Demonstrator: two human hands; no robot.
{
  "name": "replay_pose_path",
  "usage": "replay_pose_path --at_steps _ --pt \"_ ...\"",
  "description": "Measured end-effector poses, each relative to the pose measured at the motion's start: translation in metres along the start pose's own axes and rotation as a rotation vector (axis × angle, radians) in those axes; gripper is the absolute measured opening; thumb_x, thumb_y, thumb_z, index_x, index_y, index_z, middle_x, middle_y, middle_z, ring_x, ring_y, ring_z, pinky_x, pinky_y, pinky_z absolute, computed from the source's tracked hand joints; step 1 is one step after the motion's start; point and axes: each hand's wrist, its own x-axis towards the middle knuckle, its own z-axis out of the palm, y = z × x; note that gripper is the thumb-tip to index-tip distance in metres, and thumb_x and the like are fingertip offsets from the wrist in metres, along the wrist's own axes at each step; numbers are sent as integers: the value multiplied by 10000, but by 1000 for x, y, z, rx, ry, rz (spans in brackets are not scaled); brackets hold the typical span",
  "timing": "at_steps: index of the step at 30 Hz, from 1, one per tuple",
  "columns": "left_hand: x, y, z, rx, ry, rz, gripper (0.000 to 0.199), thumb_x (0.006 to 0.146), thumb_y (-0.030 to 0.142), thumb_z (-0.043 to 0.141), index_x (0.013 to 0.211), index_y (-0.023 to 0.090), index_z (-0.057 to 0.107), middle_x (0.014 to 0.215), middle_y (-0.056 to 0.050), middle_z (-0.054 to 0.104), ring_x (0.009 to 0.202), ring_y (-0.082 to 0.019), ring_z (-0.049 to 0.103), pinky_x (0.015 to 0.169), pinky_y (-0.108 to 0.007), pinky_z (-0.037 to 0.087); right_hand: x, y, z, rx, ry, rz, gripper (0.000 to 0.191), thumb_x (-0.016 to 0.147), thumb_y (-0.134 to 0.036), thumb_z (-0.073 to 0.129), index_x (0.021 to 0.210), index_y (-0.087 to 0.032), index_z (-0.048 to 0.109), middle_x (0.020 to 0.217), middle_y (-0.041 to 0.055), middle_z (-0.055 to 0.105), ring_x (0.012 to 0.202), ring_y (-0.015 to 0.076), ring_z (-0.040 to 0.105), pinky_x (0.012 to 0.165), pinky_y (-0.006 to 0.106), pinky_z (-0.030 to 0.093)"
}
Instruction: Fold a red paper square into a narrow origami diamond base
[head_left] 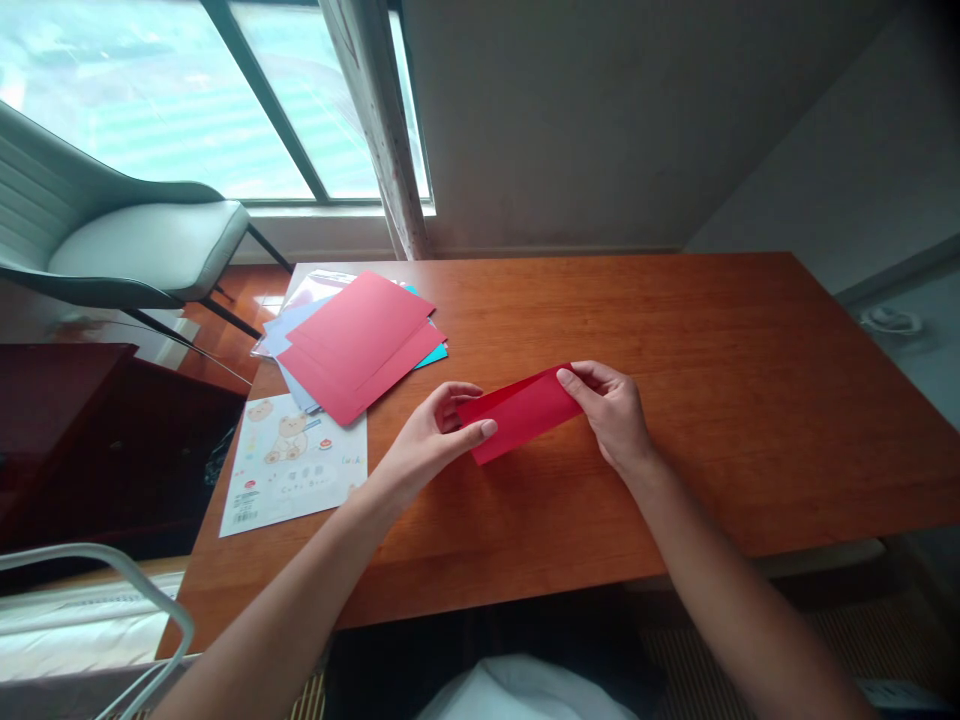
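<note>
Between my hands, above the wooden table (720, 400), is a folded piece of red paper (525, 415). Its long upper edge gapes a little, showing a darker inner side. My left hand (450, 425) grips the left end, thumb on the near face and fingers behind. The right end is pinched by my right hand (607, 405), with its thumb at the upper corner. Left of my hands lie several red paper sheets (367, 335) on top of other papers. A white sheet printed with a cartoon bear (292, 450) lies nearer to my left forearm.
Pale blue paper (289, 320), bright blue paper (435, 355) and a clear plastic sleeve (322, 285) show from under the red sheets. A grey-green chair (142, 245) stands beyond the table's left edge, by the window. A white curved rail (150, 590) is at the lower left.
</note>
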Motion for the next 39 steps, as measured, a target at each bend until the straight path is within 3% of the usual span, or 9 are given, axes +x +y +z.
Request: replay_pose_path --at_steps 5,12,17,23,26,31,35,39 --pt "-2 -1 4 -5 37 47 502 663 289 885 1100 210 651 1170 -94 677 1043 -240 664 809 -282 537 -2 2 4 -22 70 -57 237 799 -477 768 852 -250 731 837 18 748 764 202 676 707 349 553" --pt "3 -3 2 -89 202 124 329 672 310 880 908 175 693 917 -36 696 826 -154 644 715 -227 502 -2 -1 1 43 90 -23 243 772 -469 798 865 -256 726 835 9 740 734 186 666 700 340 550" --pt "-4 1 5 -183 73 35 519 740 453 840 1159 214 646 1007 -57 712 909 -179 665 774 -247 508 -4 0 1 -6 164 -92 238 782 -476 786 870 -261 731 813 13 735 719 193 666 671 351 557" --pt "-5 -5 5 -429 -117 16 807 680 617 826 1339 235 560 1175 -106 680 1067 -260 656 882 -336 531 -9 -5 4 -115 248 -163 235 796 -489 772 849 -262 740 798 20 739 729 199 670 676 345 558" --pt "-5 -7 7 -419 -121 -9 799 687 531 858 1362 241 544 1233 -115 667 1101 -263 655 909 -333 528 -11 -7 6 -163 266 -177 247 813 -500 753 845 -256 737 799 25 744 724 195 672 685 343 556" --pt "-5 -8 17 -305 34 1 830 647 286 915 1376 286 518 1154 -67 700 1099 -261 672 878 -319 552 -15 -6 10 -239 323 -268 251 826 -476 741 826 -225 733 776 17 742 693 175 673 661 317 541" --pt "0 -13 19 -246 152 61 651 668 289 897 1254 247 616 1051 -43 712 938 -198 695 780 -276 567 -16 -7 12 -208 272 -256 223 824 -445 749 827 -222 738 772 8 740 693 162 676 645 289 546" --pt "4 -16 14 -265 219 84 344 692 312 884 942 181 688 857 -12 721 737 -113 663 663 -197 525 -12 -9 6 -106 123 -153 218 796 -449 777 825 -235 744 764 0 738 693 157 676 626 271 557"
